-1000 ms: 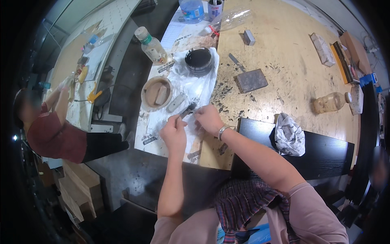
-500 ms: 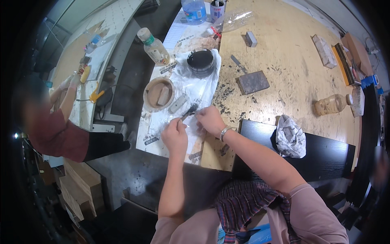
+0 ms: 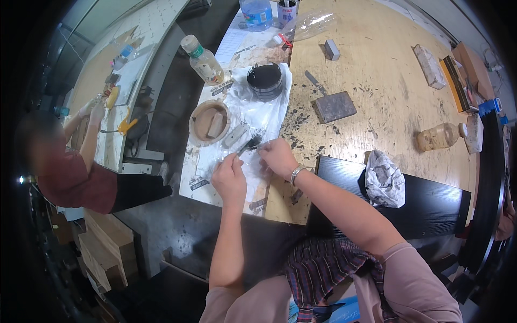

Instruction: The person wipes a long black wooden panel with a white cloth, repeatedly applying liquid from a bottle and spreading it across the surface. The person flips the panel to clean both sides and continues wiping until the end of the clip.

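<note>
My left hand (image 3: 229,176) is closed in a pinch on a thin dark-tipped tool (image 3: 243,150), whose exact kind I cannot make out. Its tip points at a black smear (image 3: 254,142) on the white plastic sheet (image 3: 272,119). Close by on the right, my right hand (image 3: 278,156) has its fingers curled together over the sheet; whatever they hold is hidden. Just beyond my left hand lies a small grey block (image 3: 237,135). Beside it, a round brown bowl (image 3: 196,134) contains a pale block (image 3: 216,125). Farther back stands an open tub of black paste (image 3: 264,81).
A putty knife (image 3: 315,82) and a dark block (image 3: 336,107) lie right of the sheet. A crumpled stained cloth (image 3: 384,180) rests on a black board (image 3: 431,207). A bottle (image 3: 203,60) stands back left, a jar (image 3: 441,138) far right. Another person (image 3: 81,177) works at the left bench.
My left hand has shifted very slightly left, while my right hand stays almost in place. At the left bench, the other person's hands have moved a little.
</note>
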Demonstrator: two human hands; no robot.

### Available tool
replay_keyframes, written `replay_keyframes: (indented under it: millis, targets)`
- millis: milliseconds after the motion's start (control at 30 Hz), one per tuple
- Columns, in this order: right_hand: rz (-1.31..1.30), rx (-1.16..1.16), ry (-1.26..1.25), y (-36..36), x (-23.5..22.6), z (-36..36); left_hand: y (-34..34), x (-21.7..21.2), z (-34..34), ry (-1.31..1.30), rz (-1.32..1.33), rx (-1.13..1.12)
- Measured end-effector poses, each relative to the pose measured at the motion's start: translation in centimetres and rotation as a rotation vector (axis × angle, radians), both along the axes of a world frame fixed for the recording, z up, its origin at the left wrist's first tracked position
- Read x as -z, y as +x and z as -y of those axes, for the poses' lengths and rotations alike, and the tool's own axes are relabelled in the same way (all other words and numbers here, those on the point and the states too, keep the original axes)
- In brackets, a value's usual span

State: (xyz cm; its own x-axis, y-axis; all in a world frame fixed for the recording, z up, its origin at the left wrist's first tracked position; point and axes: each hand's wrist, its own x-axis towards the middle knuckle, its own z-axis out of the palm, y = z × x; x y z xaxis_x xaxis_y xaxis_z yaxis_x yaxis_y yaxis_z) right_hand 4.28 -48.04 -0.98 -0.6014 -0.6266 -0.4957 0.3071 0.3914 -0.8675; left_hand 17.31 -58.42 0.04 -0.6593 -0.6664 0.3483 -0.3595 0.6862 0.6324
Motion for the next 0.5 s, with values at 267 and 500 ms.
replay_keyframes:
  millis: [267, 500]
  targets:
    - [0.033, 0.014, -0.008, 0.1, -0.9, -0.2, 0.1, -0.2, 0.0, -0.051, -0.013, 0.034]
    - [-0.001, 0.006, 0.000, 0.0, -0.5, 0.0, 0.7, 0.0, -0.2, -0.009, -0.013, 0.056]
